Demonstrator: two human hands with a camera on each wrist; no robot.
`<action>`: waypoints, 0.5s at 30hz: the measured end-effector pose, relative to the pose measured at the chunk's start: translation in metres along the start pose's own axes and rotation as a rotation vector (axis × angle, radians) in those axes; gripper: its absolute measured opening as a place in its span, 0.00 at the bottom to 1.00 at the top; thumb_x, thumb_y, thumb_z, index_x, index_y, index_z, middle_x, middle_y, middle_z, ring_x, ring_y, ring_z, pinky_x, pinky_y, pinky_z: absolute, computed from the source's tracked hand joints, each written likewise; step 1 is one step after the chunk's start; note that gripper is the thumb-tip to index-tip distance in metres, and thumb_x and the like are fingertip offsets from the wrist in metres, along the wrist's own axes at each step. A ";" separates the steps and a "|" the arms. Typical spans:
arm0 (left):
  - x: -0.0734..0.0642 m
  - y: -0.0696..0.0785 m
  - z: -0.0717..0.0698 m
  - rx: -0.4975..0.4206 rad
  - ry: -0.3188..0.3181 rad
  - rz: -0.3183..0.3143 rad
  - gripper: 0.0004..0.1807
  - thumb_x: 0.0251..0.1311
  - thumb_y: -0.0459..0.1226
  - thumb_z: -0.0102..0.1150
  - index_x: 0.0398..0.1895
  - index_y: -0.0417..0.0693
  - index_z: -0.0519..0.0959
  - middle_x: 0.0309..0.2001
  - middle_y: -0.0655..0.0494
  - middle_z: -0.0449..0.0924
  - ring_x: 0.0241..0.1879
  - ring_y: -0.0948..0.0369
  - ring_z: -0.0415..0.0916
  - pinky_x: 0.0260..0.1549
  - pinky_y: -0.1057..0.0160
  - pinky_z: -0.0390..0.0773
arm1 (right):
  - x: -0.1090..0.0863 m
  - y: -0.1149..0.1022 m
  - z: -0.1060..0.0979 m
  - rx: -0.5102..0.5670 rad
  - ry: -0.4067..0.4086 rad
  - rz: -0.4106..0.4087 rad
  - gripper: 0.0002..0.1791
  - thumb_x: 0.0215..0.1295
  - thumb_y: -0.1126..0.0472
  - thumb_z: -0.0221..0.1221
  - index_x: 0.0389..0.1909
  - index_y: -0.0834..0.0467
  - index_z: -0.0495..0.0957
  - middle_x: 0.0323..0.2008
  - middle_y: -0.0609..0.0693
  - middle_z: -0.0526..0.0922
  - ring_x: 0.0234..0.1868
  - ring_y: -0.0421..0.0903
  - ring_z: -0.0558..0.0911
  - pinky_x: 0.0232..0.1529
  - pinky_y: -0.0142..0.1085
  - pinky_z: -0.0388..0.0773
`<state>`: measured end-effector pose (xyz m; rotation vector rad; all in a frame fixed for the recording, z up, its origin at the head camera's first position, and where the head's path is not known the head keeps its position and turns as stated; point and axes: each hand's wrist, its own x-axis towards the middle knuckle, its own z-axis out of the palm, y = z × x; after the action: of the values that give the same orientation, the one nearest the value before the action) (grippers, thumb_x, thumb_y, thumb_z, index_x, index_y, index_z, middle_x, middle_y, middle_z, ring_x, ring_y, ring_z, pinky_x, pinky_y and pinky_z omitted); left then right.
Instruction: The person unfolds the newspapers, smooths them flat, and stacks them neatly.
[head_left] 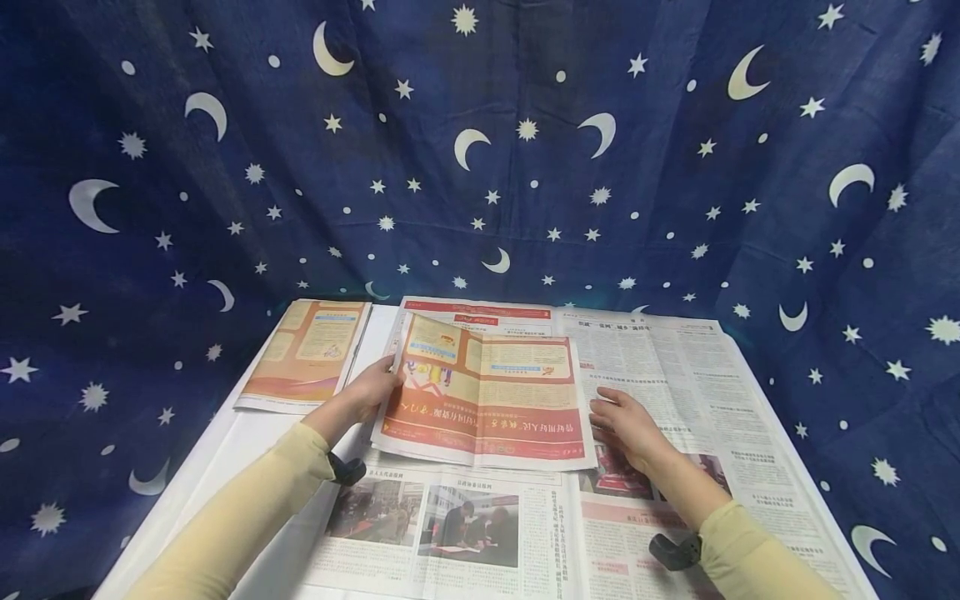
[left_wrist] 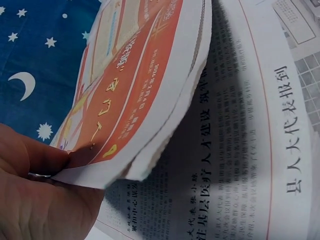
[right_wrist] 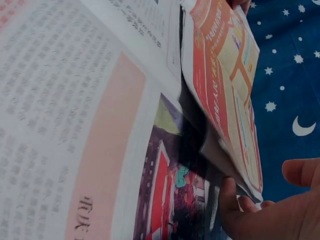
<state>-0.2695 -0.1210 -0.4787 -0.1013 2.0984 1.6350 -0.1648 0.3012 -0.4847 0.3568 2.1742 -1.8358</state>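
A folded newspaper [head_left: 517, 400] printed in orange and red is held slightly raised over a larger spread newspaper [head_left: 675, 400]. My left hand [head_left: 372, 387] pinches its left edge, thumb on top, as the left wrist view shows, and several layered sheet edges [left_wrist: 165, 120] part there. At the opposite edge is my right hand [head_left: 633, 429]. In the right wrist view its fingers [right_wrist: 231, 200] reach the underside of the right corner, while the thumb [right_wrist: 300, 172] stands up apart from the paper. A middle crease runs down the folded newspaper.
A second orange folded newspaper [head_left: 303, 358] lies at the back left of the white table [head_left: 202, 475]. Printed photos [head_left: 468, 525] show on the spread newspaper. A dark blue curtain [head_left: 480, 200] with moons and stars hangs behind and around the table.
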 end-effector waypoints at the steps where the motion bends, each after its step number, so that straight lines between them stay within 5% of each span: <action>1: 0.000 -0.001 0.000 -0.003 0.001 0.002 0.36 0.76 0.31 0.38 0.83 0.39 0.40 0.64 0.34 0.68 0.56 0.44 0.77 0.47 0.51 0.85 | 0.002 0.000 0.001 0.004 -0.001 0.005 0.39 0.78 0.56 0.51 0.80 0.67 0.45 0.72 0.70 0.61 0.70 0.65 0.68 0.66 0.51 0.74; 8: 0.000 -0.003 0.002 -0.026 -0.015 0.020 0.35 0.76 0.30 0.37 0.82 0.37 0.41 0.62 0.33 0.70 0.54 0.46 0.79 0.47 0.51 0.85 | 0.014 0.005 0.007 0.062 -0.014 0.010 0.39 0.74 0.62 0.55 0.78 0.69 0.48 0.64 0.70 0.72 0.54 0.57 0.84 0.50 0.46 0.85; 15: -0.001 -0.005 0.004 -0.026 -0.026 0.009 0.35 0.77 0.32 0.39 0.83 0.39 0.41 0.66 0.34 0.68 0.58 0.44 0.77 0.49 0.52 0.84 | 0.020 0.009 0.009 0.010 -0.013 -0.018 0.37 0.72 0.65 0.52 0.77 0.70 0.50 0.54 0.66 0.81 0.42 0.54 0.88 0.42 0.47 0.87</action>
<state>-0.2653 -0.1189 -0.4837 -0.0784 2.0615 1.6604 -0.1797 0.2946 -0.5019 0.3283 2.1671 -1.8541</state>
